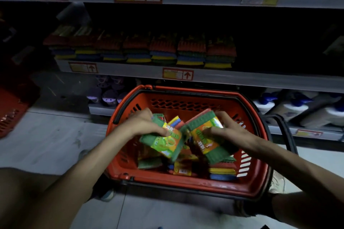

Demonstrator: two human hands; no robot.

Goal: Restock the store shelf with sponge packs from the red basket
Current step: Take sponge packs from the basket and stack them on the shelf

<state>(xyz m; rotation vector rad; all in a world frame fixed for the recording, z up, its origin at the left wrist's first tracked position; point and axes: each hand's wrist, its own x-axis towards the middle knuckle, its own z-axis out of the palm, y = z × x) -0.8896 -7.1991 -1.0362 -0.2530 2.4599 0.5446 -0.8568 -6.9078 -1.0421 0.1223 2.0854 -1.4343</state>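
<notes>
Dim store aisle, pale tiled floor (55,145), metal shelving with red-and-yellow price labels (177,74) on each front edge. On the middle shelf (260,80) a row of sponge packs (141,50) stands side by side at the front lip, coloured edges facing out for the shopper. The stretch of shelf to the right of that row is too dark to read. The lower shelf carries purple items (108,91) at left and white bottles (297,106) with blue caps at right. A red crate (11,109) sits at far left, partly out of frame.

Directly below the sponge row the red basket (186,90) rests on the floor, handles dropped to its sides so the mouth is unobstructed. Loose packs (221,171) lie jumbled on its bottom.

The left hand (147,126) has its grip closed round a green-labelled pack (163,141), fingers over the top, pack tilted. The right hand (229,132) has its grip closed round a second pack (206,135), likewise tilted. Both are held above the basket, near each other over its middle, well below the shelf. One pack per hand appears meant to halve the trips.

Assessment: pick-up step in hand; placing of these two not yet done. Stock left in the basket puts the task partway at most. The next move calls for lifting both and standing them upright in line with the row. Risk: a tilted pack may knock the front row over.
</notes>
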